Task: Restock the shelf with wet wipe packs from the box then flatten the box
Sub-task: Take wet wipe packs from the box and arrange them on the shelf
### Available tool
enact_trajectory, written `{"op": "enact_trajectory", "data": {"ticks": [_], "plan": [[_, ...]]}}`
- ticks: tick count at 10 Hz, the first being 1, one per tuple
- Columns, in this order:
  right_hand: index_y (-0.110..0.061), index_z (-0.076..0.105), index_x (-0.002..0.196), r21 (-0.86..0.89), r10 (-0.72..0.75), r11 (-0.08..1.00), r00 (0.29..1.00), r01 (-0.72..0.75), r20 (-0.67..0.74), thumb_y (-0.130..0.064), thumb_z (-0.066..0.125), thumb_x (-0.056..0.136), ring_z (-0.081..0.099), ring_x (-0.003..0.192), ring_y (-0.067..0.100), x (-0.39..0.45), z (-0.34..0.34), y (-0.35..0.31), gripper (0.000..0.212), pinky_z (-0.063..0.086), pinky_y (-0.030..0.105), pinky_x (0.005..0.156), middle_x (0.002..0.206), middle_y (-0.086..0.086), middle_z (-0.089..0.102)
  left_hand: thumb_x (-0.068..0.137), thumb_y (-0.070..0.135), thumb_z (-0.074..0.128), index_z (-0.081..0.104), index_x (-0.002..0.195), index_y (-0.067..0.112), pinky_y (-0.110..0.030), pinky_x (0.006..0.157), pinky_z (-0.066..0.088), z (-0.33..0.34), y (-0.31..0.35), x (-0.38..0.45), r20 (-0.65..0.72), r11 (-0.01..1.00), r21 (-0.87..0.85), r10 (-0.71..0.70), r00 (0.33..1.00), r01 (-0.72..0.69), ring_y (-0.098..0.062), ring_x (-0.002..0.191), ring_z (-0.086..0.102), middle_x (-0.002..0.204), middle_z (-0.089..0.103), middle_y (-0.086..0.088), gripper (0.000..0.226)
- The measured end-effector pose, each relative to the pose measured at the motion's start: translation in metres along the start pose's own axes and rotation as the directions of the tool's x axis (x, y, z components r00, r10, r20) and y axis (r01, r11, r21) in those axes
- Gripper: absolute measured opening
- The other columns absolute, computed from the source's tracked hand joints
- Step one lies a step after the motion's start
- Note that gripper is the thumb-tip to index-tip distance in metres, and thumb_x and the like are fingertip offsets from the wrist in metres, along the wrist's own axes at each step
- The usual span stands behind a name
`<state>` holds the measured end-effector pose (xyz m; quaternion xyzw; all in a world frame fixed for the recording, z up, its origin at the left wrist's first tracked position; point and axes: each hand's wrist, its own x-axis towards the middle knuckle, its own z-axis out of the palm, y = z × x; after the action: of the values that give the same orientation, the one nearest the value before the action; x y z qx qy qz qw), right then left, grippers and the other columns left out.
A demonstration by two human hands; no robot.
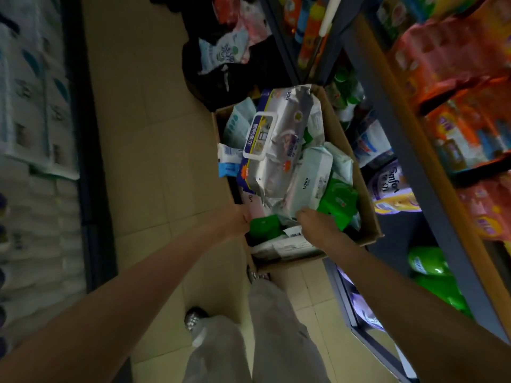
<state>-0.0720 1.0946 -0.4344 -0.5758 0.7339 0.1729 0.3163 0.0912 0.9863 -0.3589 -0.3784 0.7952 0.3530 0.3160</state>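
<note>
Reaching down from above, both hands meet the near end of the box point(370, 217), which stands on the tiled floor point(143, 150) beside the shelf point(409, 150). The left hand point(239, 218) rests at the box's left wall, fingers dipping just inside the rim near a green pack point(265, 226); whether they grip anything cannot be told, since the fingertips are hidden. The right hand point(318, 223) lies knuckles up over the packs, fingers curled down onto the near end of a white pack point(307, 186); a firm hold on it is not plainly shown. Just beyond both hands lies a large silver pack point(279, 139) with a white flip lid, on top of the heap. To the right of the right hand sits another green pack point(338, 201), touching the white one. Farther off, past the box, a black bag point(210, 67) holds more packs. Below the hands are the person's grey trousers point(276, 327).
</note>
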Motion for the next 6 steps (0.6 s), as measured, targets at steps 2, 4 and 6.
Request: {"op": "enact_trajectory", "data": {"ticks": [2,4,6], "plan": [[-0.002,0.053,0.117,-0.061,0.009,0.998,1.0,-0.008,0.005,-0.001,0.045,0.092,0.058,0.109,0.035,0.005,-0.009,0.001,0.027,0.049,0.04,0.083,0.12,0.018,0.056,0.095,0.015,0.037,0.058,0.118,0.002,-0.031,0.096,0.044,0.02,0.002,0.017,-0.049,0.999,-0.027,-0.022,0.999,0.021,-0.027,0.113,0.056,0.122,0.059,-0.016,0.033],[-0.003,0.058,0.112,-0.058,-0.012,0.998,0.997,0.016,0.075,-0.001,0.048,0.089,0.06,0.105,0.034,0.004,-0.012,-0.003,0.025,0.049,0.038,0.081,0.116,0.018,0.059,0.093,0.008,0.039,0.053,0.112,-0.006,-0.041,0.086,0.05,0.032,0.007,0.025,-0.051,0.998,-0.055,0.011,0.999,-0.013,-0.033,0.101,0.061,0.114,0.062,-0.022,0.028],[-0.013,0.065,0.078,0.347,-0.224,0.899,0.961,0.267,-0.16,-0.011,0.062,0.085,0.062,0.08,0.01,0.007,-0.09,0.013,0.007,0.048,0.026,0.074,0.084,0.002,0.063,0.082,0.016,0.067,0.04,0.134,0.011,-0.026,0.088,0.047,0.027,0.01,0.024,-0.198,0.944,-0.27,0.141,0.97,-0.192,-0.021,0.107,0.053,0.127,0.05,-0.01,0.059]]}}
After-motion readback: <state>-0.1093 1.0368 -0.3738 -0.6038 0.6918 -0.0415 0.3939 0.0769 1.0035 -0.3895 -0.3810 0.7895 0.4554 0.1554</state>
